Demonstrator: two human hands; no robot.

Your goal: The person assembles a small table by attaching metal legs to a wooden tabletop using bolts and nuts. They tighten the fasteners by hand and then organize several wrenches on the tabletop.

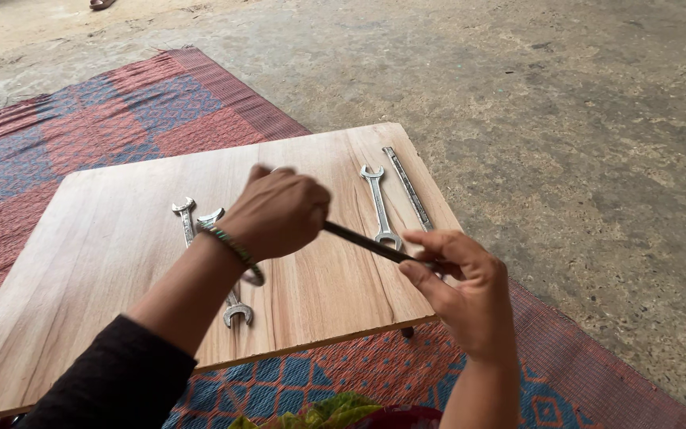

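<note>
Two hands up over a wooden board (121, 238) laid flat on a patterned mat (57, 127), bare concrete floor (581, 119) beyond. Held one dark slim rod-like tool (363, 242) between them, clear of the board. Long axis ran from upper left down to lower right, slightly tilted. Left hand (279, 213) fisted round the upper end, knuckles up. Right hand (462, 286) pinched the lower end between thumb and fingers, palm partly open. Both equally on it, neither nearer. Lay flat on the board: two open-ended spanners (208, 246) partly under the left wrist, one more spanner (380, 208) and a flat metal strip (408, 189) just beside it, roughly parallel, behind the right hand. Tool tip hidden in the right hand; exact kind not readable.
</note>
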